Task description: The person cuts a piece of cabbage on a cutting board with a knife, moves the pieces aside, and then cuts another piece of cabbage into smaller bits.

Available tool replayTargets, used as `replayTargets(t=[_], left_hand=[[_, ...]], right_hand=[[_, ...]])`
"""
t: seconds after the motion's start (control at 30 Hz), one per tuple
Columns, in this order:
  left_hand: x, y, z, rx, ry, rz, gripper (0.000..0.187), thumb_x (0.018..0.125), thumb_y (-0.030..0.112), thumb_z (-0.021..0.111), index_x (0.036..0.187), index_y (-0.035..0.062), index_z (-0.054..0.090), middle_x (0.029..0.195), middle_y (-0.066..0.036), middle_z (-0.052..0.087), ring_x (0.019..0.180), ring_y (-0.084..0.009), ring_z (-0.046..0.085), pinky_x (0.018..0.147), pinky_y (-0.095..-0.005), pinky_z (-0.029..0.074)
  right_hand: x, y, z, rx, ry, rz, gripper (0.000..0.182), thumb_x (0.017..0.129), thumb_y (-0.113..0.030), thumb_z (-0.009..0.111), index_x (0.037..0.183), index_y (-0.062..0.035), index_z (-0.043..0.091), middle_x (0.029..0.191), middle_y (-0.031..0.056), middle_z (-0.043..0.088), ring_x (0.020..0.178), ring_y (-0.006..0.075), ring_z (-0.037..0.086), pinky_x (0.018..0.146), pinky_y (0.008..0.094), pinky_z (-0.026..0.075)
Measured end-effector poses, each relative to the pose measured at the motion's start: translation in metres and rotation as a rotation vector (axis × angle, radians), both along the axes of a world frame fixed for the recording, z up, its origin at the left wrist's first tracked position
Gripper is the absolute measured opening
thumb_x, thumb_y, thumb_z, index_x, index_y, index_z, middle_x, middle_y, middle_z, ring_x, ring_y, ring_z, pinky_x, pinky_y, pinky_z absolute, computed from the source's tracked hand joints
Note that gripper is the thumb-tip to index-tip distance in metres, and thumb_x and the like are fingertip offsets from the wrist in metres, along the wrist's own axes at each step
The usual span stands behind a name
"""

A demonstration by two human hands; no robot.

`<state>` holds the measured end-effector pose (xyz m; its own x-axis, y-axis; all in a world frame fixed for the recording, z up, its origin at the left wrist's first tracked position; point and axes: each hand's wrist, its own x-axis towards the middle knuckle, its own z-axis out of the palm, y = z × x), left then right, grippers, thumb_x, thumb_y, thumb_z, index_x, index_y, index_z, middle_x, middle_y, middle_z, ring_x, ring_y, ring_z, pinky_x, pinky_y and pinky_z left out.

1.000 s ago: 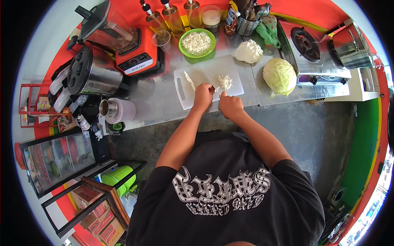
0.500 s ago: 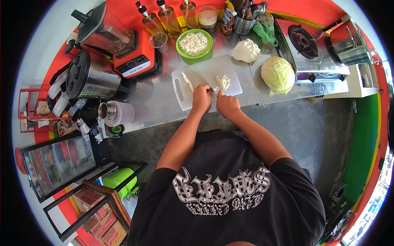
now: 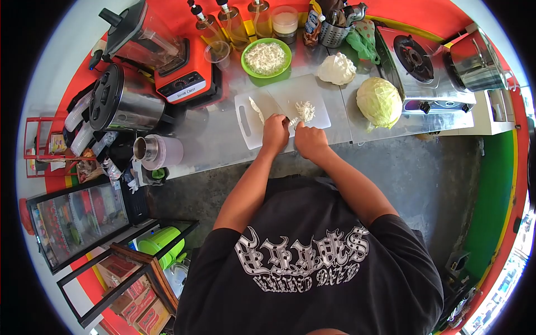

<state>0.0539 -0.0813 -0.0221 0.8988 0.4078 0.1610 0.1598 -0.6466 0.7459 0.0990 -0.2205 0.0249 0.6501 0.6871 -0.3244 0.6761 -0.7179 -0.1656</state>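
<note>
Both my hands have barely shifted since a moment ago, working at the white cutting board [image 3: 254,125]. My left hand [image 3: 276,132] is curled down on a small piece of cabbage [image 3: 291,121], fingers bunched. My right hand [image 3: 310,141] is closed as if round a knife handle, though I cannot make out the blade. Shredded cabbage [image 3: 305,110] lies just beyond. With my fingertips so close, a slip could nick them

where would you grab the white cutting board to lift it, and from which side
Take the cutting board by the slot handle at its left short end, coming in from the left. The cut-out gives fingers a hold there, and that end is bare. The shredded cabbage and both hands, left hand and right hand, occupy the near middle.
</note>
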Motion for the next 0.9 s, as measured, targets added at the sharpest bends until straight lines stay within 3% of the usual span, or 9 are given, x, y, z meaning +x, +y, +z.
replayTargets(t=[0.2, 0.33, 0.4, 0.5, 0.7, 0.9], left_hand=[[0.0, 0.0, 0.0, -0.027, 0.01, -0.015, 0.007, 0.078, -0.001, 0.066, 0.081, -0.0021, 0.072, 0.081, -0.022, 0.066, 0.078, -0.0398, 0.066, 0.072, -0.0463, 0.052], [-0.001, -0.003, 0.003, 0.021, -0.006, -0.011, 0.007, 0.079, -0.002, 0.064, 0.081, -0.0021, 0.071, 0.08, -0.022, 0.065, 0.079, -0.0406, 0.065, 0.073, -0.0465, 0.051], [-0.001, -0.005, 0.005, 0.013, 0.046, 0.003, 0.011, 0.085, -0.001, 0.059, 0.08, -0.003, 0.069, 0.084, -0.022, 0.064, 0.085, -0.0424, 0.063, 0.077, -0.0495, 0.05], [-0.002, -0.007, 0.007, -0.032, 0.022, 0.016, 0.011, 0.086, 0.0, 0.059, 0.081, -0.0033, 0.068, 0.084, -0.023, 0.064, 0.085, -0.0429, 0.062, 0.078, -0.0506, 0.05], [-0.003, -0.005, 0.004, 0.029, 0.011, -0.022, 0.008, 0.084, -0.002, 0.06, 0.082, -0.0038, 0.068, 0.085, -0.022, 0.063, 0.086, -0.0422, 0.062, 0.079, -0.05, 0.049], [-0.002, -0.005, -0.001, 0.09, -0.006, -0.012, 0.006, 0.08, -0.001, 0.064, 0.081, -0.0023, 0.07, 0.083, -0.022, 0.064, 0.084, -0.0411, 0.063, 0.078, -0.0501, 0.05]], right_hand=[[-0.001, -0.001, -0.006, -0.016, 0.084, -0.091, 0.024, 0.09, -0.012, 0.063, 0.106, 0.0008, 0.052, 0.09, 0.0201, 0.075, 0.086, 0.0346, 0.076, 0.073, 0.0437, 0.06], [0.0, -0.001, 0.014, -0.073, 0.08, 0.015, 0.022, 0.095, -0.015, 0.06, 0.107, 0.0008, 0.05, 0.089, 0.0209, 0.075, 0.086, 0.0353, 0.076, 0.074, 0.044, 0.06], [-0.003, 0.001, 0.009, -0.078, 0.088, 0.014, 0.022, 0.096, -0.016, 0.058, 0.107, 0.0007, 0.05, 0.089, 0.021, 0.074, 0.086, 0.0356, 0.076, 0.075, 0.0443, 0.06], [-0.005, 0.0, -0.005, -0.069, 0.109, -0.101, 0.021, 0.096, -0.016, 0.059, 0.107, 0.0003, 0.05, 0.09, 0.0211, 0.074, 0.089, 0.0359, 0.075, 0.077, 0.045, 0.06], [0.003, 0.0, 0.003, -0.061, 0.127, -0.026, 0.021, 0.099, -0.018, 0.056, 0.108, -0.0003, 0.049, 0.09, 0.0211, 0.074, 0.089, 0.0378, 0.075, 0.077, 0.0469, 0.059], [-0.004, 0.0, 0.001, -0.024, 0.135, -0.112, 0.02, 0.099, -0.017, 0.055, 0.107, 0.0002, 0.05, 0.091, 0.0226, 0.074, 0.09, 0.0384, 0.074, 0.078, 0.0467, 0.059]])
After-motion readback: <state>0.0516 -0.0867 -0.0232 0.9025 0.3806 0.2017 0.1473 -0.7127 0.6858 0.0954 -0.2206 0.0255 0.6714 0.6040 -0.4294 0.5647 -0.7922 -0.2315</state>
